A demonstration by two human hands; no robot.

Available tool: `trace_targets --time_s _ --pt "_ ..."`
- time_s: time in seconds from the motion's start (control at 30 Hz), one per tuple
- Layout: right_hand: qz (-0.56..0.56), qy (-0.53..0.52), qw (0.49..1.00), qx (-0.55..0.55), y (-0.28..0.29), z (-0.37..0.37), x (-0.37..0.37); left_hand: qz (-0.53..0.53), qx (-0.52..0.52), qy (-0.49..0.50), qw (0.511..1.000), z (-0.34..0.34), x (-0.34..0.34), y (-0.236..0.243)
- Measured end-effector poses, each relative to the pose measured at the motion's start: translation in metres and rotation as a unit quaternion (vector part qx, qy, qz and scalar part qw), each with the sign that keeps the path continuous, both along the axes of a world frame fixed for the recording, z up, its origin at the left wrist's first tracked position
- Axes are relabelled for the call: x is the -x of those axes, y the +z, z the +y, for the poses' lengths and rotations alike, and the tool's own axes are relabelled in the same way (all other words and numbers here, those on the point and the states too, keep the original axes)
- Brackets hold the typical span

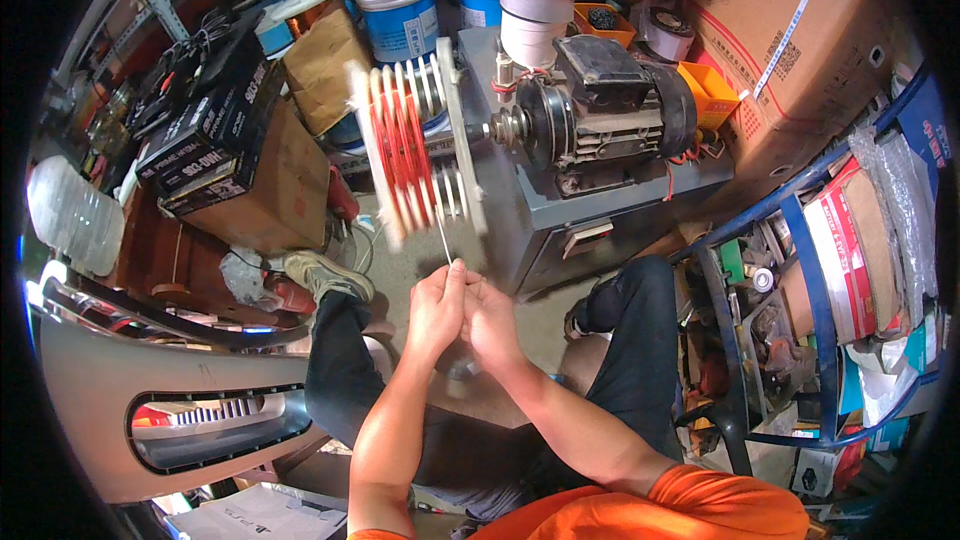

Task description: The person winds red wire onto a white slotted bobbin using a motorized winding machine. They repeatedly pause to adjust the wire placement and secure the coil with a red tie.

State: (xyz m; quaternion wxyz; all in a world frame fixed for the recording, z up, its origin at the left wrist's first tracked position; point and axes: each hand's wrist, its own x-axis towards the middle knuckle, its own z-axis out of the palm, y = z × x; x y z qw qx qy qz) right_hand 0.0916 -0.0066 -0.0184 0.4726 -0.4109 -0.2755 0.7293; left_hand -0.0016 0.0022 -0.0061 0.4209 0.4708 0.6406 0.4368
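My left hand (434, 312) and my right hand (490, 318) are closed together in front of me, thumbs side by side. From between them a thin white strand (445, 238) runs up to a grooved winding former (388, 155). Red wire (405, 145) lies in several of its grooves, between pale ribs that look slightly smeared. The former sits on the shaft of a dark electric motor (615, 110), to its left. Whatever else my curled fingers cover is hidden.
A grey metal cabinet (560, 240) carries the motor. Cardboard boxes (270, 190) stand at the left, with blue and white buckets (400, 25) at the back. A blue-framed rack (825, 310) full of parts stands at the right, below a large carton (790, 50). My knees flank my arms.
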Motion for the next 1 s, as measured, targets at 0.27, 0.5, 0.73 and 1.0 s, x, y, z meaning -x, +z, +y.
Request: trace_targets --time_s 0.27,0.5,0.73,1.0 --pt "-0.004 -0.016 1.000 -0.024 0.013 0.000 0.000 -0.032 -0.011 0.013 0.999 0.002 -0.002 -0.003" --pt "0.004 -0.036 0.999 -0.003 0.000 0.001 0.004 -0.005 0.005 0.017 1.000 0.002 -0.001 -0.002" --pt "-0.017 -0.018 1.000 -0.017 -0.002 0.000 0.003 -0.010 0.011 0.013 1.000 0.001 0.001 0.000" --pt "-0.004 -0.014 1.000 -0.007 -0.003 0.001 0.004 -0.005 -0.004 0.011 1.000 0.001 0.000 -0.002"
